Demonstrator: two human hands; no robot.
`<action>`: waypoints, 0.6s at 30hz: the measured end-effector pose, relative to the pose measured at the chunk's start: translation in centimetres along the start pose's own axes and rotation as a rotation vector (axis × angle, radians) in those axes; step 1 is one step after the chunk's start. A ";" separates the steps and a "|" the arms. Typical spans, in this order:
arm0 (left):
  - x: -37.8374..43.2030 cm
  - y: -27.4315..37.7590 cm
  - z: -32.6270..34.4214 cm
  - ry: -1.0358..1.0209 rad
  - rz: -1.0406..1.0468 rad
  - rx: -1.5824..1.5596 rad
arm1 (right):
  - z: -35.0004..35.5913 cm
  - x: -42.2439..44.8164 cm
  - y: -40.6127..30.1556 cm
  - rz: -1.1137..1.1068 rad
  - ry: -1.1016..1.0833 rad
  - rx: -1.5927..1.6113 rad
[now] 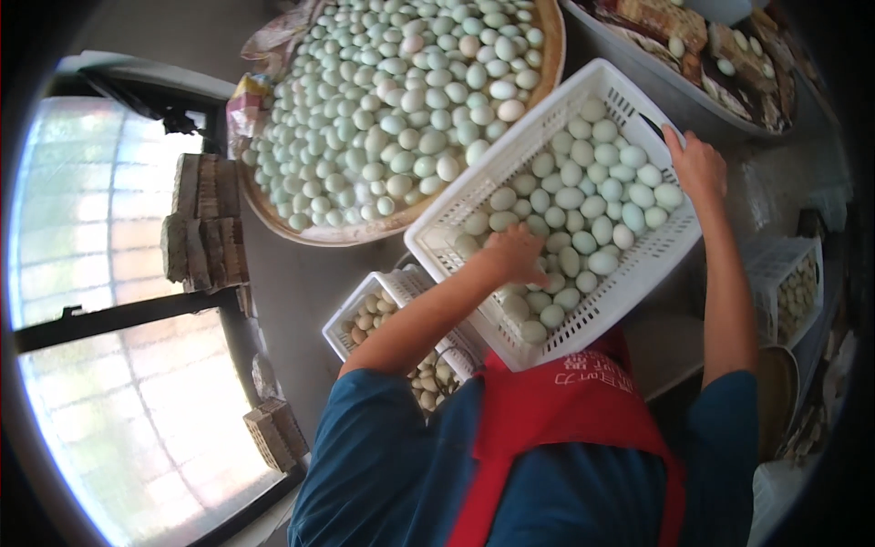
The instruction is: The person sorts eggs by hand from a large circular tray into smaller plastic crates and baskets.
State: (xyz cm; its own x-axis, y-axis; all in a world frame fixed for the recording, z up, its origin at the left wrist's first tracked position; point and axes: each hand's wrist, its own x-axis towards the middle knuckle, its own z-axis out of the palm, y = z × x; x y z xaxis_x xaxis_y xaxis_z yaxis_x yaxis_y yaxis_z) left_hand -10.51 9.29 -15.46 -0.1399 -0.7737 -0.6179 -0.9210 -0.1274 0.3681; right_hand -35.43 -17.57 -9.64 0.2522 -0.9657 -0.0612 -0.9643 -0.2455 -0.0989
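A white slotted plastic crate (601,321) filled with pale green eggs (574,198) sits tilted across my view in front of my body. My right hand (698,167) grips the crate's far right end at the handle slot. My left hand (514,254) reaches down onto the eggs near the crate's left end, thumb apart from the fingers. Its fingertips and palm are hidden, so whether it holds an egg does not show. Just beyond the crate is a large round basin (301,232) heaped with pale green eggs (383,123).
Smaller white baskets of brownish eggs (372,318) stand below my left arm. Another crate of eggs (796,297) is at the right. A tub (683,89) holds brick-like blocks and a few eggs. Stacked bricks (205,222) stand beside the window (102,212) at the left.
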 end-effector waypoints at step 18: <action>0.2 -0.5 -0.9 0.012 0.145 0.027 | -1.6 -0.6 -0.8 0.018 -0.074 0.037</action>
State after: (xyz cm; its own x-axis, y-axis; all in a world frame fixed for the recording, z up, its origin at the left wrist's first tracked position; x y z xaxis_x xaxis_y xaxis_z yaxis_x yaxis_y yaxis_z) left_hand -9.76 8.64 -15.20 -0.2679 -0.7904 -0.5510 -0.9009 0.0029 0.4340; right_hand -34.90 -16.95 -7.89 0.2417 -0.9606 -0.1368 -0.9654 -0.2239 -0.1339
